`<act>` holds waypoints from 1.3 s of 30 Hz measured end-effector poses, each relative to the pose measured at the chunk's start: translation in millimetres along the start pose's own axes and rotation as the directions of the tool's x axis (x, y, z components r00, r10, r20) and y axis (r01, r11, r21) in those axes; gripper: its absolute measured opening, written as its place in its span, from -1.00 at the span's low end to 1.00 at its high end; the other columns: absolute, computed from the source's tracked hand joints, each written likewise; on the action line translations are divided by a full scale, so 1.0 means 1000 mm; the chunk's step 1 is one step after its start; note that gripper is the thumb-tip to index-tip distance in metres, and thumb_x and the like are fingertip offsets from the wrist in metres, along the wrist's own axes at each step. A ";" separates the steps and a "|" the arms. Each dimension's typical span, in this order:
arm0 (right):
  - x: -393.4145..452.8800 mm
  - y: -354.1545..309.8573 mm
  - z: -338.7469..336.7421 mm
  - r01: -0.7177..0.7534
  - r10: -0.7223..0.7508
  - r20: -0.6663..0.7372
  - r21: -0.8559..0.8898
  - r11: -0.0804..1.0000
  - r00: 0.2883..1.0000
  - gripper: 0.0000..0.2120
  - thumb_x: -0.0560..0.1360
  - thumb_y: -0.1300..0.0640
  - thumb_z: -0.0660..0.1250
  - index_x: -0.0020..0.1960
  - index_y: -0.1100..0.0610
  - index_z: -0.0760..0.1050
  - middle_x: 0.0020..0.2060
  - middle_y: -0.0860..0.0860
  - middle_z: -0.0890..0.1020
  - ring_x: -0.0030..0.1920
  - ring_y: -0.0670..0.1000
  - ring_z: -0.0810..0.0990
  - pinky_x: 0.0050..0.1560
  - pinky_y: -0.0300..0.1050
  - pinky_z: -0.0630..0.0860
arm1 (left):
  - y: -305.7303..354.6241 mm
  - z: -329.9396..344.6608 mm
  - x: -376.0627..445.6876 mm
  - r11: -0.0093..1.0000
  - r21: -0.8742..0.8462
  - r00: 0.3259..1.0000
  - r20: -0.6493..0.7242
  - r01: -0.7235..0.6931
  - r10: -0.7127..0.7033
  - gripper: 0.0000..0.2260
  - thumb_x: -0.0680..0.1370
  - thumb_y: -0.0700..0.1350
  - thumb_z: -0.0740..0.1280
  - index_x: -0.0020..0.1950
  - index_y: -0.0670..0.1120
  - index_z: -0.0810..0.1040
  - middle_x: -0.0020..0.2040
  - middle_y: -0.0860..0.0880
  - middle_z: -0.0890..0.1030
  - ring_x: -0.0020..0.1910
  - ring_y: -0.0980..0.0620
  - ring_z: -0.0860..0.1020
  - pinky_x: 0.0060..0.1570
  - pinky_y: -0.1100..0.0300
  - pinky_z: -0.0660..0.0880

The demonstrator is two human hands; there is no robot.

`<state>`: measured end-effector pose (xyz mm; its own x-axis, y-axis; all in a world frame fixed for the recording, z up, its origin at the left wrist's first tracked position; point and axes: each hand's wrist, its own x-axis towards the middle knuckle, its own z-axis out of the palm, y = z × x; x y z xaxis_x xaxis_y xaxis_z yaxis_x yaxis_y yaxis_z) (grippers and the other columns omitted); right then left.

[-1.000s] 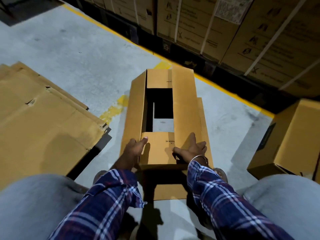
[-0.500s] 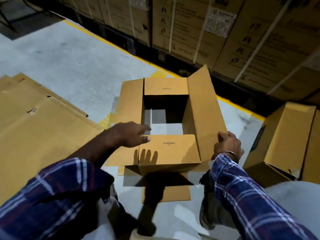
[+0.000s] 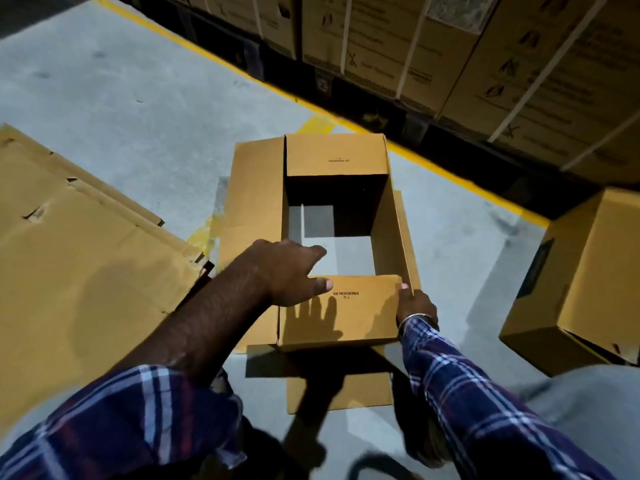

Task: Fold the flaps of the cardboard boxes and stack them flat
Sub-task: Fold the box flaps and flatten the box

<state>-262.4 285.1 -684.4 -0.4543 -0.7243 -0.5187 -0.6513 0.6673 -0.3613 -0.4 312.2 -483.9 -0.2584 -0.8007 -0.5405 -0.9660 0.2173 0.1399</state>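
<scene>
Head view: the open cardboard box stands on the floor, its near flap under the left hand's relaxed fingers, while right hand pinches its right corner.

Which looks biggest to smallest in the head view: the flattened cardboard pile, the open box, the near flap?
1. flattened cardboard pile, though it lies nearer the camera, so unsure
2. open box
3. near flap, touched by both the left hand and right hand
</scene>
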 end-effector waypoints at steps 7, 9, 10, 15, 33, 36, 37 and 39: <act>0.011 0.007 0.017 -0.030 0.022 -0.109 -0.073 0.997 0.994 -0.44 0.65 -0.30 0.06 0.21 0.11 0.58 0.15 0.19 0.65 0.13 0.31 0.61 0.17 0.21 0.50 | -0.014 0.002 0.011 1.000 0.016 0.996 0.087 0.004 -0.005 -0.35 0.65 0.33 0.11 0.64 0.02 0.15 0.52 -0.09 0.44 0.49 -0.13 0.40 0.36 -0.18 0.43; 0.014 0.008 0.017 -0.039 0.034 -0.118 -0.039 0.998 0.992 -0.41 0.65 -0.30 0.03 0.21 0.14 0.57 0.17 0.21 0.63 0.15 0.31 0.59 0.18 0.22 0.49 | -0.014 0.000 0.011 1.000 0.004 0.998 0.069 -0.001 0.001 -0.35 0.65 0.34 0.12 0.65 0.03 0.14 0.54 -0.08 0.42 0.51 -0.13 0.37 0.38 -0.18 0.40; 0.013 0.009 0.017 -0.021 0.019 -0.131 -0.015 1.000 0.991 -0.42 0.66 -0.28 0.03 0.24 0.16 0.55 0.21 0.22 0.59 0.19 0.32 0.56 0.20 0.23 0.47 | -0.014 -0.001 0.010 1.000 -0.004 0.998 0.059 0.002 -0.001 -0.34 0.65 0.34 0.12 0.65 0.04 0.14 0.55 -0.08 0.41 0.52 -0.12 0.36 0.39 -0.18 0.39; -0.005 -0.002 0.013 0.501 -0.500 -0.324 -0.088 0.861 0.803 -0.61 0.65 -0.02 0.22 0.41 0.15 0.42 0.41 0.16 0.41 0.41 0.21 0.36 0.38 0.17 0.34 | -0.012 -0.005 0.003 0.999 -0.033 0.999 0.043 0.033 -0.032 -0.35 0.64 0.34 0.12 0.65 0.06 0.14 0.57 -0.08 0.38 0.52 -0.13 0.36 0.37 -0.17 0.42; -0.123 -0.080 -0.094 0.727 -0.510 0.520 -0.441 0.527 0.685 -0.62 0.59 -0.29 0.25 0.19 -0.04 0.57 0.04 0.02 0.63 0.02 0.08 0.61 -0.06 -0.08 0.40 | -0.042 -0.009 -0.016 0.961 -0.242 0.989 -0.037 0.130 -0.143 -0.33 0.64 0.30 0.20 0.66 0.01 0.16 0.61 -0.11 0.29 0.55 -0.15 0.31 0.45 -0.13 0.35; -0.146 -0.049 -0.084 0.734 -0.298 0.682 -0.536 0.417 0.667 -0.34 0.45 -0.36 0.40 0.46 -0.09 0.41 0.38 0.00 0.51 0.32 0.08 0.51 0.21 -0.08 0.43 | -0.031 -0.010 -0.017 0.963 -0.238 0.990 -0.027 0.128 -0.138 -0.33 0.65 0.28 0.21 0.66 -0.01 0.15 0.63 -0.11 0.24 0.58 -0.15 0.26 0.48 -0.11 0.32; -0.149 -0.037 -0.075 0.742 -0.273 0.697 -0.560 0.369 0.663 -0.29 0.42 -0.34 0.45 0.47 -0.07 0.39 0.41 0.02 0.48 0.37 0.11 0.48 0.27 -0.05 0.44 | -0.029 -0.010 -0.018 0.962 -0.240 0.990 -0.023 0.132 -0.142 -0.33 0.65 0.28 0.21 0.66 -0.01 0.15 0.64 -0.12 0.24 0.59 -0.15 0.25 0.48 -0.12 0.31; -0.148 -0.021 -0.051 0.750 -0.281 0.696 -0.606 0.264 0.661 -0.21 0.38 -0.31 0.50 0.48 -0.01 0.33 0.38 0.09 0.44 0.39 0.18 0.44 0.29 0.04 0.44 | -0.023 -0.010 -0.020 0.959 -0.247 0.989 -0.022 0.137 -0.147 -0.33 0.66 0.25 0.22 0.67 -0.02 0.15 0.64 -0.12 0.23 0.59 -0.15 0.25 0.49 -0.12 0.31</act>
<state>-212.5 369.3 -560.5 0.3056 -0.5452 -0.7806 -0.8812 -0.4724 -0.0150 27.2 317.3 -468.0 -0.1138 -0.8361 -0.5367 -0.9634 -0.0391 0.2651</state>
